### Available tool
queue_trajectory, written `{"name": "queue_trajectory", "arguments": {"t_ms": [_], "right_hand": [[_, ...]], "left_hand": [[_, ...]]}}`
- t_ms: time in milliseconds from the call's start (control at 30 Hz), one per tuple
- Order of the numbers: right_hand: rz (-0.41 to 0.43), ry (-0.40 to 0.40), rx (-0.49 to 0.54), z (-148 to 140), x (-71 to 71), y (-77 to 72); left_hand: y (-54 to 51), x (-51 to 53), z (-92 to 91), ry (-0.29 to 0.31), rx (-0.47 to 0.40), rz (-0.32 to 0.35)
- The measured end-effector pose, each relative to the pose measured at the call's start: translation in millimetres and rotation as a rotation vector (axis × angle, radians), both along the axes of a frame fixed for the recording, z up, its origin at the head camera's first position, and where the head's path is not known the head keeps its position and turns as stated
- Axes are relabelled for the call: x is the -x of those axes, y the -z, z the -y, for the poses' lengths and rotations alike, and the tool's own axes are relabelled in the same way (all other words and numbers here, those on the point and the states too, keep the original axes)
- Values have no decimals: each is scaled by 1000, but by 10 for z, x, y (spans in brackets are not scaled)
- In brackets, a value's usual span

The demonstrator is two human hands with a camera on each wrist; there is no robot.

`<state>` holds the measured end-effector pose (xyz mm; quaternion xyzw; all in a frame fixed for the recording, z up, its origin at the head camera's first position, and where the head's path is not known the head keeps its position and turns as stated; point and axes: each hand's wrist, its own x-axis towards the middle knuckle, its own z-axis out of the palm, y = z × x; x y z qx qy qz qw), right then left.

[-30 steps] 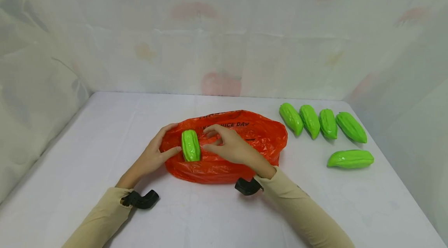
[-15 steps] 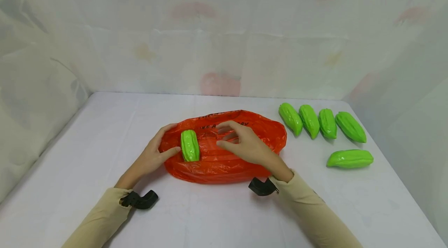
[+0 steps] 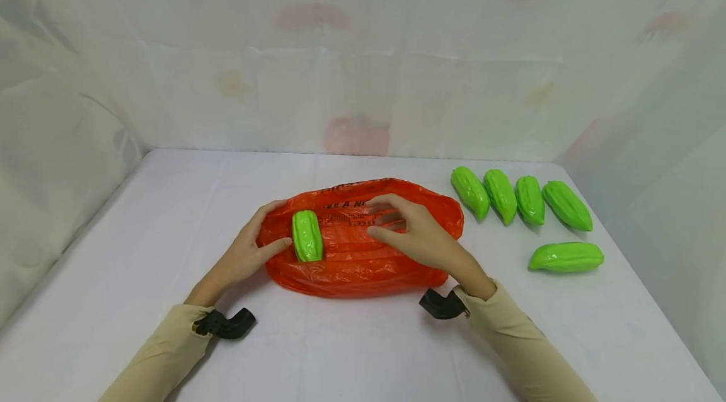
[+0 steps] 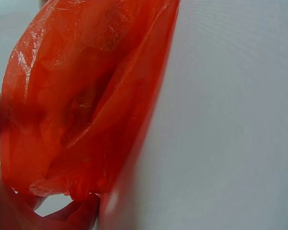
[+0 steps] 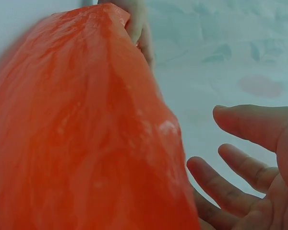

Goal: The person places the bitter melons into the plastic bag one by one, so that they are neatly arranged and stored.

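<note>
A red plastic bag (image 3: 363, 279) with black print lies spread open on the table. Inside its left part rests a bright green, ridged bitter melon (image 3: 307, 235). My left hand (image 3: 246, 249) holds the bag's left edge, thumb close to that melon. Over the bag's right half hovers my right hand (image 3: 416, 232), its fingers spread and relaxed with nothing in them. Seen from the left wrist, the bag (image 4: 81, 105) hides the melon. From the right wrist, the outer side of the bag (image 5: 96, 124) fills the left of the picture, beside the right hand (image 5: 249, 182).
Several more bitter melons lie on the right: a slanted row at the back with one melon (image 3: 500, 196) among them, and a single melon (image 3: 566, 257) lying sideways nearer me. A white cloth covers the table (image 3: 340, 351). Patterned fabric walls (image 3: 351, 74) stand behind and at both sides.
My right hand has moved to the right, away from the melon in the bag, staying above the bag. The left hand has stayed at the bag's left edge.
</note>
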<state>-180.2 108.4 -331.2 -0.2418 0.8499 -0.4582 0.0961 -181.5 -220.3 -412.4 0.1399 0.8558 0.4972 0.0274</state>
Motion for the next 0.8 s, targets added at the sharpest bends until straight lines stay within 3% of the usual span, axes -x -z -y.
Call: {"name": "queue_trajectory", "arguments": {"t_ms": [500, 800], "right_hand": [[-54, 28, 21, -269, -36, -24], [-38, 48, 28, -429, -53, -5]], "left_hand": [[12, 1, -1, 4, 0, 9], [4, -2, -4, 3, 4, 6]]}}
